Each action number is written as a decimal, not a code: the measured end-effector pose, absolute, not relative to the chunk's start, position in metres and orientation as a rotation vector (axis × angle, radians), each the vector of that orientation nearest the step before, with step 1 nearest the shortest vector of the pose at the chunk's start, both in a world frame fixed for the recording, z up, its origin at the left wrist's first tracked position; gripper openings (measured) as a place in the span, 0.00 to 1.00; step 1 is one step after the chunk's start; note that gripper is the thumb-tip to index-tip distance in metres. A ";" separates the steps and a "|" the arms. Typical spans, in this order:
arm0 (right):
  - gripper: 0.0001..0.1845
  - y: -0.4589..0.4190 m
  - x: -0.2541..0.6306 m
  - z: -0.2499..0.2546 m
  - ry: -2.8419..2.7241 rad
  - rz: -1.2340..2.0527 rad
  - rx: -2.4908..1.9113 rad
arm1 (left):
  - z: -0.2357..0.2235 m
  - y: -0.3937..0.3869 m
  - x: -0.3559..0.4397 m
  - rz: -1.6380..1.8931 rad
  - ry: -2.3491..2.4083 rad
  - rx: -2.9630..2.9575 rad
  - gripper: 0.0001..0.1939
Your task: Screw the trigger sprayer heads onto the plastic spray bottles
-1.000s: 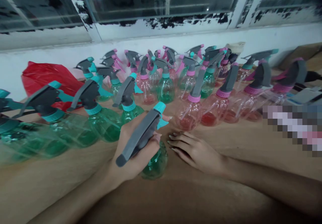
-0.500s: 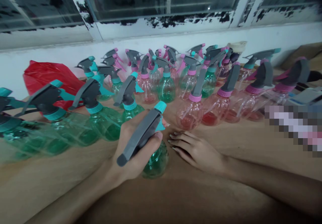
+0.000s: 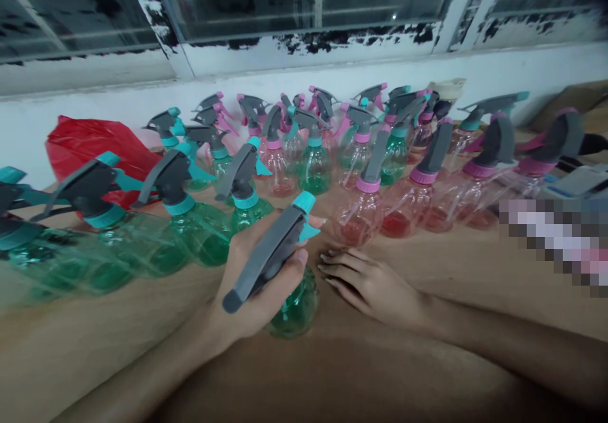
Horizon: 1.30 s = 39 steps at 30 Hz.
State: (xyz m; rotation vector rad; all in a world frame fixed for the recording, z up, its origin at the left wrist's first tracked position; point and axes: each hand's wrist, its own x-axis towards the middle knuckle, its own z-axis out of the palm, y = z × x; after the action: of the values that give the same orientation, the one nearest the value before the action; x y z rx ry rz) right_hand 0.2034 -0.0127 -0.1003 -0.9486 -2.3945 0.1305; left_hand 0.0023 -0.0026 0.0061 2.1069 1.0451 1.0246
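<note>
My left hand (image 3: 270, 284) is wrapped round the neck of a green spray bottle (image 3: 297, 309), index finger near its teal trigger. The bottle's grey sprayer head points away from me, its teal nozzle forward, and its base rests on the table (image 3: 380, 366). My right hand (image 3: 368, 280) lies flat on the tabletop just right of that bottle, fingers stretched out, holding nothing. In front of it stands a pink spray bottle (image 3: 357, 217). Beyond my left hand is another green spray bottle (image 3: 249, 211).
Several green bottles (image 3: 209, 239) line the left and several pink bottles (image 3: 408, 211) the right, with mixed ones behind. A red plastic bag (image 3: 95, 141) sits at the back left, by the white wall (image 3: 28, 125). A cardboard box (image 3: 570, 103) is at the back right.
The teal trigger and my left index finger have shifted slightly outward from the sprayer head. My right hand and the standing bottles have not moved.
</note>
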 end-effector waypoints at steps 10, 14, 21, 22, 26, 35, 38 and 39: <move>0.15 -0.013 0.204 -0.100 -2.401 0.132 -0.953 | 0.005 -0.004 0.002 1.032 1.034 2.065 0.13; 0.15 -0.013 0.203 -0.099 -2.391 0.138 -0.951 | 0.006 -0.004 0.003 1.017 1.038 2.066 0.13; 0.15 -0.013 0.203 -0.099 -2.390 0.129 -0.944 | 0.004 -0.004 -0.001 1.012 1.038 2.118 0.13; 0.15 -0.013 0.203 -0.099 -2.389 0.129 -0.941 | 0.004 -0.004 -0.001 1.011 1.047 2.120 0.13; 0.16 -0.012 0.203 -0.100 -2.389 0.121 -0.944 | 0.004 -0.004 0.000 0.982 1.087 2.104 0.13; 0.16 -0.013 0.203 -0.101 -2.402 0.099 -0.957 | 0.001 -0.003 -0.001 0.987 1.078 2.112 0.15; 0.16 -0.013 0.203 -0.101 -2.409 0.084 -0.964 | 0.000 -0.003 -0.001 0.986 1.072 2.107 0.15; 0.16 -0.013 0.203 -0.101 -2.414 0.081 -0.964 | 0.000 -0.003 -0.001 0.987 1.072 2.106 0.15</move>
State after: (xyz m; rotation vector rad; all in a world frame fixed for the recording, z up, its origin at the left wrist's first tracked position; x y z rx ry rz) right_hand 0.2027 -0.0126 -0.1011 -0.9640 -2.4136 0.0807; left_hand -0.0013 -0.0025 0.0004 2.1056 1.0716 0.9874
